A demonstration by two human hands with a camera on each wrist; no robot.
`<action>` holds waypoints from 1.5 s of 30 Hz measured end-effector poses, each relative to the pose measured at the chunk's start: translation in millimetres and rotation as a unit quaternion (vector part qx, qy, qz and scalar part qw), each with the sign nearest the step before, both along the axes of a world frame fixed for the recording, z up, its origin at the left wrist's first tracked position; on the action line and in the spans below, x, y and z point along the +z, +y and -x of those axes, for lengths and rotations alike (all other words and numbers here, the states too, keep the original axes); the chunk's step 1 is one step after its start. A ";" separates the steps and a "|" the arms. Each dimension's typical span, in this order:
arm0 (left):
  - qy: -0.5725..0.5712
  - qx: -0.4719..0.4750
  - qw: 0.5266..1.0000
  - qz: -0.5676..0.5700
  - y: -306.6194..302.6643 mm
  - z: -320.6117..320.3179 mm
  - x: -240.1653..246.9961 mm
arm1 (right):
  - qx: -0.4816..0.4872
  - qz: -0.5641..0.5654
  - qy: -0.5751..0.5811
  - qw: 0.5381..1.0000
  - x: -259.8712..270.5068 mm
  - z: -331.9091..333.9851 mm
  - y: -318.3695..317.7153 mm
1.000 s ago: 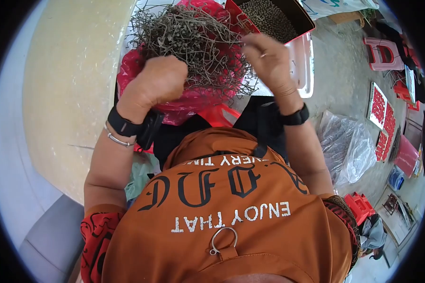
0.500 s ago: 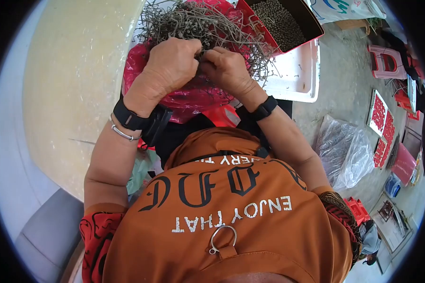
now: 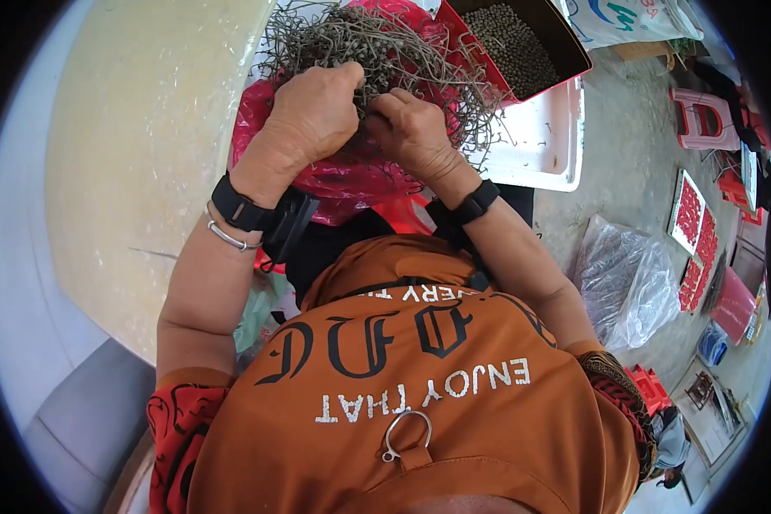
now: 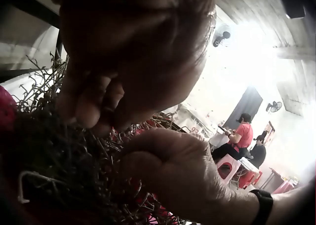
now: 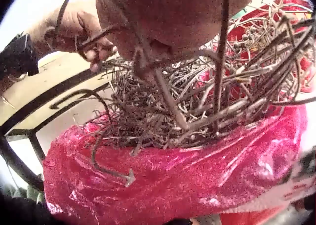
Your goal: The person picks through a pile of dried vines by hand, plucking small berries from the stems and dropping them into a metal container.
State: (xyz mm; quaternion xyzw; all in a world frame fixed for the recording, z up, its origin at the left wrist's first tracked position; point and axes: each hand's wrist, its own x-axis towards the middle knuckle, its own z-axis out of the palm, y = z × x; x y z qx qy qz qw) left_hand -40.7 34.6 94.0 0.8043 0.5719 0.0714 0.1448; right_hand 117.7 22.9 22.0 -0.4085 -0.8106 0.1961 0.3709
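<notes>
A tangled heap of thin dried stems with small knobbed ends lies on a crumpled pink plastic bag in front of the person. Over its near side, my left hand pinches stems with curled fingers. Close beside it, my right hand has bent fingers and grips stems too. Long stems stick out below the right hand in the right wrist view. The fingertips are partly hidden in the head view. In the left wrist view, the left hand is dark, right above the heap.
A red-rimmed box of small round greenish-brown pieces stands behind right, over a white foam tray. A pale tabletop fills the left. Clear plastic lies on the floor at right. People sit farther off.
My right hand has come from beside the red-rimmed box, with loose fingers, in to the stems next to the left hand. The left hand has shifted slightly right; both barely moved in the last half second.
</notes>
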 end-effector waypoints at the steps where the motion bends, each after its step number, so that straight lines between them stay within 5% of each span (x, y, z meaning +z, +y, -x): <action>1: 0.001 0.001 1.000 0.001 -1.5 0.3 -0.6 | -0.005 -0.005 0.008 1.000 -0.6 -0.7 -0.4; 10: -0.012 -0.125 0.985 0.120 -7.5 -11.0 4.8 | -0.004 0.004 0.042 0.999 9.0 -17.4 -7.5; 13: 0.029 -0.142 0.978 0.150 -8.0 -12.8 9.1 | 0.093 -0.009 -0.081 0.992 12.6 -20.7 -8.9; 18: 0.073 -0.142 0.985 0.063 -10.0 -12.0 5.9 | 0.076 0.031 -0.240 0.967 -3.5 -29.1 -7.1; 21: 0.055 -0.155 0.983 0.081 -14.8 -12.0 7.3 | -0.029 0.248 0.009 0.968 5.9 -35.8 -8.6; 22: 0.074 -0.167 0.978 0.099 -17.0 -12.1 8.3 | -0.033 0.248 0.007 0.968 10.1 -37.7 -7.1; 25: 0.117 -0.188 0.965 0.137 -21.4 -10.2 9.6 | -0.046 0.493 0.349 0.796 19.9 -28.1 -0.9; 30: 0.121 -0.209 0.963 0.116 -24.4 -12.5 7.0 | -0.048 0.476 0.296 0.827 18.5 -5.0 14.2; 33: 0.156 -0.229 0.953 0.122 -25.2 -17.4 9.4 | -0.126 0.230 0.044 0.964 11.0 13.2 28.5; 37: 0.150 -0.216 0.961 0.089 -25.1 -17.6 5.7 | -0.137 0.213 -0.053 0.966 12.2 30.3 39.2; 42: 0.066 -0.152 0.984 0.063 -17.6 -9.8 7.8 | -0.118 0.183 0.036 0.975 -13.5 15.1 39.2; 45: -0.055 -0.069 0.996 0.008 -10.9 -13.8 4.9 | -0.097 0.390 0.248 0.881 2.9 -6.1 21.5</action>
